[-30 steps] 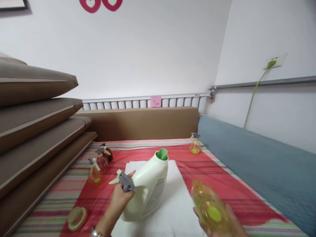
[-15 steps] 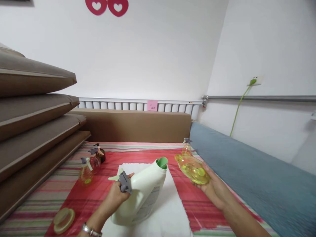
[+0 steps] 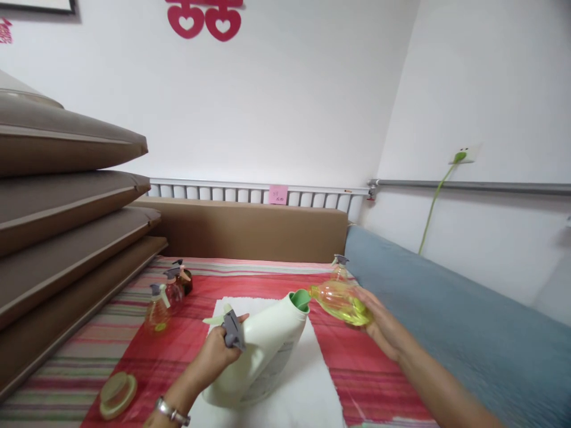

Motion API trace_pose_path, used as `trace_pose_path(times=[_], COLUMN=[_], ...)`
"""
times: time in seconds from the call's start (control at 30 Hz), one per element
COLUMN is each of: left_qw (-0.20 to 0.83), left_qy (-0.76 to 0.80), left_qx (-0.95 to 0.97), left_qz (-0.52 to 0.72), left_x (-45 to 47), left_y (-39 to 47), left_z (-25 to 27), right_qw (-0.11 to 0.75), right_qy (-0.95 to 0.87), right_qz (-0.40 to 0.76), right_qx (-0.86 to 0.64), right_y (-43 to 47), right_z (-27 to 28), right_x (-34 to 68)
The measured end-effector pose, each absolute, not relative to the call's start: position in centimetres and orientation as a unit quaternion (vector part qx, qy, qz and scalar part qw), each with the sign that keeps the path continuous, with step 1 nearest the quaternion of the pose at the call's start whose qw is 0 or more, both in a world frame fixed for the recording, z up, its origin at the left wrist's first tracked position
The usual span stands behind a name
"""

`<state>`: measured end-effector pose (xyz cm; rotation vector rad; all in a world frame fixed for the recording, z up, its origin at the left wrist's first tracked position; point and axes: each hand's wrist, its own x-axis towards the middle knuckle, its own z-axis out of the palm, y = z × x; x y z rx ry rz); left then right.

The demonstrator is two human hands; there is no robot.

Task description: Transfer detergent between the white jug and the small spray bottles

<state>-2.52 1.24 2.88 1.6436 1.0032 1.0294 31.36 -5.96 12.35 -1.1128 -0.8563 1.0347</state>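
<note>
My left hand (image 3: 217,351) is closed on a grey and cream spray trigger head (image 3: 232,330). It presses against the side of a pale green detergent jug (image 3: 263,339); whether its hidden fingers also grip the jug's handle I cannot tell. Uncapped and tilted to the right, the jug has its green spout at the top. In my right hand (image 3: 379,321) is a clear yellow spray bottle (image 3: 341,300) without its head, lying nearly sideways. Its neck is right beside the jug's mouth, with yellow-green liquid inside. Under the jug lies a white towel (image 3: 312,386).
Several spray bottles stand on the striped cloth: a clear one (image 3: 157,312), a pink one (image 3: 173,288) and a dark one (image 3: 185,278) at left, another (image 3: 339,270) behind my right hand. A pale round cap (image 3: 117,395) lies front left. Brown cushions (image 3: 71,196) and a blue bolster (image 3: 423,303) border the space.
My right hand has brought the yellow bottle left, so its neck now meets the jug's mouth area. The bottle lies more level. My left hand keeps its hold; the view has shifted slightly.
</note>
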Motion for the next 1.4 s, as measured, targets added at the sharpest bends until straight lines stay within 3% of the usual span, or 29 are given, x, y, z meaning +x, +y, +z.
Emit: trace_pose_path(times=[0.53, 1.4], left_qw=[0.491, 0.491], left_qy=[0.384, 0.374], left_qx=[0.661, 0.669], left_qz=[0.417, 0.414], left_x=[-2.3, -2.3], left_y=[0.9, 0.3], left_z=[3.4, 3.9], right_qw=[0.593, 0.413], right_qy=[-0.439, -0.629], right_qz=[0.348, 0.095], right_qx=[-0.579, -0.652], right_y=[-5.6, -5.1], right_z=[15.3, 20.6], right_x=[31.2, 29.4])
